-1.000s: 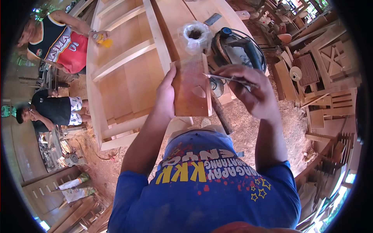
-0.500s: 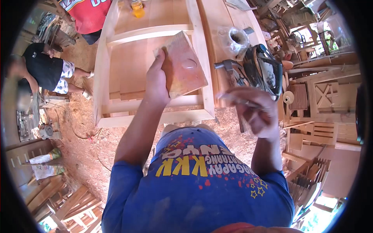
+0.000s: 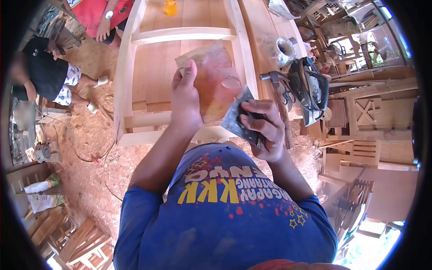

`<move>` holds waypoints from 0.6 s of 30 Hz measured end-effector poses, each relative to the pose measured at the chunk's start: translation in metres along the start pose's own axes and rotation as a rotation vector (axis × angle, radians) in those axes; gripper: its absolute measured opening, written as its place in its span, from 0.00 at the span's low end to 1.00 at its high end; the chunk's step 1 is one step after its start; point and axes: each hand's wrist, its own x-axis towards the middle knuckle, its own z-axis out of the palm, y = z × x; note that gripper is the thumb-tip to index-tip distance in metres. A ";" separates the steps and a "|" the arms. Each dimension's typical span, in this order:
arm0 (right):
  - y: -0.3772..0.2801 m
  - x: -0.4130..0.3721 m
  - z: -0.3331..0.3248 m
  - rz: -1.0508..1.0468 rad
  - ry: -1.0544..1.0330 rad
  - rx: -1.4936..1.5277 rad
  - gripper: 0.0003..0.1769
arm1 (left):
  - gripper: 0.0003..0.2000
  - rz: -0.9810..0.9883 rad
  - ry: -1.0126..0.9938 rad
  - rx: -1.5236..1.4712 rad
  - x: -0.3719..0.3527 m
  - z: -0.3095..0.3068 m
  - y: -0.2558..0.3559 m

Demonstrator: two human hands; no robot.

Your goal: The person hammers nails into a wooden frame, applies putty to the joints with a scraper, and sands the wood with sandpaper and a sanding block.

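Observation:
My left hand (image 3: 186, 101) grips a flat wooden board (image 3: 211, 63) by its left edge, thumb on top. A clear, wet-looking blob (image 3: 231, 82) lies on the board's stained pinkish face. In my right hand (image 3: 269, 135) is a flat grey metal scraper (image 3: 236, 114), held between fingers and thumb. Its upper corner overlaps the board's lower right edge, just below the blob. Beneath both hands lies a light wooden panel frame (image 3: 184, 34) with crossbars.
On the planks to the right are a hammer (image 3: 273, 77), a power tool (image 3: 310, 85) and a clear plastic item (image 3: 285, 50). An orange bottle (image 3: 171, 8) stands on the panel. Two people, one in a red shirt (image 3: 92, 15) and one in black (image 3: 42, 63), are at the left.
My right hand has come left and turned, bringing the scraper up to the board. The board has shifted slightly right and down. The person in red has a hand lower now.

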 end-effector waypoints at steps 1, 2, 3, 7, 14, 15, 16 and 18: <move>0.001 0.002 0.004 -0.010 0.004 -0.002 0.21 | 0.24 0.018 0.010 0.006 0.000 -0.003 0.003; 0.002 0.003 0.008 -0.021 0.007 -0.003 0.21 | 0.24 0.024 0.011 -0.014 0.002 -0.009 0.003; 0.003 0.004 0.011 0.006 0.031 0.024 0.21 | 0.23 0.032 0.014 -0.034 0.005 -0.015 0.003; 0.004 0.013 0.019 0.051 0.046 0.069 0.22 | 0.23 0.024 0.062 -0.075 0.005 -0.028 0.008; 0.010 0.022 0.028 0.111 -0.029 -0.001 0.23 | 0.25 -0.008 0.028 -0.088 0.004 -0.040 0.021; 0.012 0.022 0.029 0.123 -0.037 0.003 0.24 | 0.25 -0.007 0.033 -0.091 0.003 -0.040 0.024; 0.011 0.024 0.029 0.095 -0.050 -0.039 0.25 | 0.25 -0.004 0.039 -0.095 0.003 -0.041 0.026; 0.010 0.030 0.029 0.036 -0.073 -0.123 0.27 | 0.25 -0.011 0.038 -0.090 0.006 -0.045 0.027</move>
